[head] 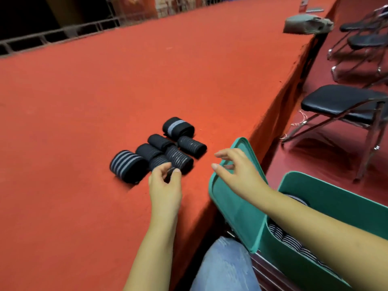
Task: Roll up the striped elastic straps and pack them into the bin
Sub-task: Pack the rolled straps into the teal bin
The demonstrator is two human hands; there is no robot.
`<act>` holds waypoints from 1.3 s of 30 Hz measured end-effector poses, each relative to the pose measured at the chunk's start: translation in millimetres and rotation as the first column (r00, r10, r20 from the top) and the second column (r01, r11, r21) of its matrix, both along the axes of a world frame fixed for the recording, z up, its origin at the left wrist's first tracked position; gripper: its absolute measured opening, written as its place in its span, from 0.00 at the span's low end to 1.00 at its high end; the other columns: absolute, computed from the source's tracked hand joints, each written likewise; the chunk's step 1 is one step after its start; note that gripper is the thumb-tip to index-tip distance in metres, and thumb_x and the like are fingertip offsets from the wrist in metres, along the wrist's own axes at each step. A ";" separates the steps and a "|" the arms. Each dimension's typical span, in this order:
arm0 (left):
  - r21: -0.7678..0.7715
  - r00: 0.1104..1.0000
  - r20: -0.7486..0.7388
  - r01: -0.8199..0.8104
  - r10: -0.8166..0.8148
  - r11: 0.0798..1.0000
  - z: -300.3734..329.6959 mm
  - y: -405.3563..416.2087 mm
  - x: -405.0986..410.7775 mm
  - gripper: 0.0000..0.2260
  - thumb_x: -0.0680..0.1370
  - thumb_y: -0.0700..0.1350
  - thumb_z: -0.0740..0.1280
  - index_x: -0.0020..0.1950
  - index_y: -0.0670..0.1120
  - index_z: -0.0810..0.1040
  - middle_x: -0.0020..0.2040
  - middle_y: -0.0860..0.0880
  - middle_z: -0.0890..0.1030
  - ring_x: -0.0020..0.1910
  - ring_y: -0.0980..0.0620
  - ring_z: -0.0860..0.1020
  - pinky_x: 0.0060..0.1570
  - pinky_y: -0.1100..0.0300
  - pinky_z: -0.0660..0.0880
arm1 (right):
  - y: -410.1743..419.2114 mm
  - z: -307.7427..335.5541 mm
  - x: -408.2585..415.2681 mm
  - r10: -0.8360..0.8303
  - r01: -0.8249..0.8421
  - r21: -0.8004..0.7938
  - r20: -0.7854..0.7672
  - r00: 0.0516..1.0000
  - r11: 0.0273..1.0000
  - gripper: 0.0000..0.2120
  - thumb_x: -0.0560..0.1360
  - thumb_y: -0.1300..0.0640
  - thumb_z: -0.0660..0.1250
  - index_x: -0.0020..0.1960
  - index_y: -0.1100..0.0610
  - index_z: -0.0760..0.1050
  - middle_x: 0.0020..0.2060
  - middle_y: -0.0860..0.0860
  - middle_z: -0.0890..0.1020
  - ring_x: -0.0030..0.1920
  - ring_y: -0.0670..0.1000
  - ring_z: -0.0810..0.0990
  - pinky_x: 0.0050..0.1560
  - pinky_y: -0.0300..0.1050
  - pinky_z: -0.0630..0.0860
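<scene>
About 7 rolled straps [165, 148] sit near the bench's [84, 101] right edge, beside the bin [327, 190]. Left hand [164, 183] pinches 1 roll's end; right hand [235, 169] hangs loose. They look soft and light: squeeze around the middle.

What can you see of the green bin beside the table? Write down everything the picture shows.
The green bin looks like smooth plastic, with a rimmed lid hinged open and leaning against the red table edge. It sits low at the person's right. Rolled striped straps lie packed inside. The right hand hovers above the lid; whether the forearm touches it cannot be told.
</scene>
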State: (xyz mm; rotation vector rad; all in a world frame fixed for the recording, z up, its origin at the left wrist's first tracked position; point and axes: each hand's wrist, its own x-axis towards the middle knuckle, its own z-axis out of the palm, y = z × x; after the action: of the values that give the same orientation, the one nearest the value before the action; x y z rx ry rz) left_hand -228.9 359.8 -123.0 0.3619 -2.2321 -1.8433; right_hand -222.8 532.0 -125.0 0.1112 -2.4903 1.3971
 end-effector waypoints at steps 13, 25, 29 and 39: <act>0.113 0.951 0.308 -0.007 -0.028 0.994 -40.3 -52.7 -72.4 0.38 0.72 0.59 0.71 0.71 0.34 0.68 0.66 0.38 0.76 0.58 0.42 0.79 0.63 0.44 0.75 | -80.9 -4.7 -78.1 -0.066 0.053 0.041 0.432 0.899 0.998 0.11 0.80 0.52 0.61 0.58 0.57 0.69 0.59 0.60 0.76 0.59 0.60 0.75 0.51 0.47 0.69; 0.274 0.964 0.221 0.086 -0.150 0.958 -5.4 -51.4 -36.4 0.05 0.77 0.38 0.70 0.42 0.41 0.76 0.33 0.49 0.79 0.29 0.57 0.76 0.33 0.64 0.76 | -71.8 13.4 -63.7 0.048 0.016 -0.141 0.439 0.897 0.990 0.20 0.72 0.56 0.72 0.60 0.54 0.66 0.48 0.53 0.76 0.48 0.54 0.77 0.46 0.48 0.73; 0.313 0.969 0.104 0.182 -0.224 0.932 12.6 -34.9 -7.8 0.08 0.77 0.37 0.70 0.54 0.36 0.77 0.41 0.44 0.82 0.37 0.54 0.80 0.39 0.61 0.79 | -47.5 28.8 -35.5 0.100 -0.004 -0.254 0.366 0.925 0.967 0.21 0.71 0.61 0.73 0.60 0.54 0.69 0.45 0.50 0.77 0.46 0.50 0.77 0.53 0.47 0.76; 0.360 0.831 -0.002 0.520 -0.557 0.774 23.9 83.0 50.0 0.13 0.75 0.31 0.70 0.56 0.39 0.73 0.49 0.43 0.84 0.40 0.57 0.83 0.39 0.66 0.78 | 85.2 34.0 77.2 -0.080 0.185 -0.362 0.286 0.955 0.914 0.10 0.69 0.60 0.75 0.48 0.51 0.78 0.45 0.51 0.84 0.43 0.47 0.79 0.49 0.41 0.77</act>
State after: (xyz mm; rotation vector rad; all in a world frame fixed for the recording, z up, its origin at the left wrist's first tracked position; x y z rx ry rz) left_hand -178.8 442.8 -99.1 -0.1693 -2.2268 -2.5833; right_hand -145.6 617.3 -90.9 -0.3452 -2.3054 1.9152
